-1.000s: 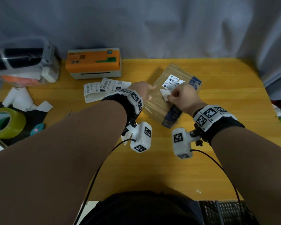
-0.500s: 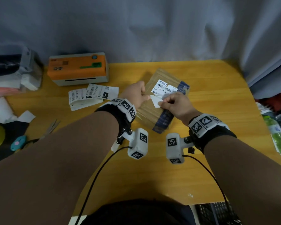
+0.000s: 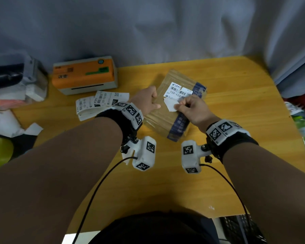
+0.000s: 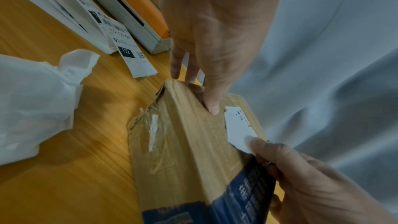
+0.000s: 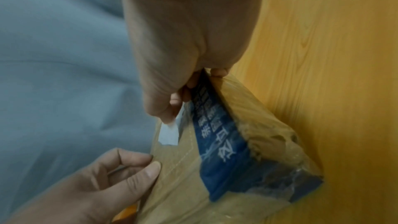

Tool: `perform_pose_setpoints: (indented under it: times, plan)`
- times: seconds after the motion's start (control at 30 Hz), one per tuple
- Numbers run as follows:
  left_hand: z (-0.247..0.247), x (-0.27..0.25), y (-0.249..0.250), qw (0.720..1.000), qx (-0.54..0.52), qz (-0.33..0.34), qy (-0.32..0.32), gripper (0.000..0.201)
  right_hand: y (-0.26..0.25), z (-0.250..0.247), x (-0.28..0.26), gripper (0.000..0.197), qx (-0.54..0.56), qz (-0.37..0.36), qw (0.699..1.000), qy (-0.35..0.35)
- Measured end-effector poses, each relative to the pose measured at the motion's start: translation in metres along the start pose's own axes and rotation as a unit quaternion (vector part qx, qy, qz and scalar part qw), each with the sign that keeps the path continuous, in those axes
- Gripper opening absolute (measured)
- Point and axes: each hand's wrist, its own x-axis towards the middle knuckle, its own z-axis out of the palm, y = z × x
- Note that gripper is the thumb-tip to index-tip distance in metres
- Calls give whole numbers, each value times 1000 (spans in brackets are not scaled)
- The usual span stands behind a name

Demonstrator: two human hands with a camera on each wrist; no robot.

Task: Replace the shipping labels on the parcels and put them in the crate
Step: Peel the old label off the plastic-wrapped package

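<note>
A yellow wooden table (image 3: 236, 138) carries a taped cardboard parcel (image 3: 167, 118) at centre, an orange label printer (image 3: 84, 74) far left, printed shipping labels (image 3: 99, 103) before it, and torn white backing paper (image 3: 5, 124) at the left edge.

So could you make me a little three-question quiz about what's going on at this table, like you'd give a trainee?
1. True or false: the right hand pinches a peeled white flap of the old label on the parcel.
2. What is the left hand doing?
A. holding the scissors
B. steadying the parcel's edge
C. pressing the printer's button
3. Fill in: the orange label printer stands behind a loose strip of printed ____.

Key: 1 true; 2 B; 3 labels.
</note>
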Motion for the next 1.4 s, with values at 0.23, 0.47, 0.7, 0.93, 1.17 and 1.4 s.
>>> perform_pose_setpoints:
  times: [0.23,0.47,0.7,0.93,1.17,1.4]
  plan:
    - [-7,-8,-1,998,47,-12,-50,53,-9,-9,-3,33,-94,-43,995,-17]
    - [-5,-15,0,996,57,-29,-57,63,-33,-10,-14,15,-343,-114,932,18]
    - [3,-15,5,996,65,-50,-46,66,-31,-16,-27,16,-369,-115,922,37]
    - [1,-17,10,995,70,-47,-45,66,-30,-20,-33,15,-357,-128,923,61]
    - [3,-22,8,996,65,-36,-43,67,-19,-39,-36,11,-311,-96,939,112]
    - [9,-21,10,996,42,-40,-69,81,-11,-39,-38,11,-290,-141,938,129]
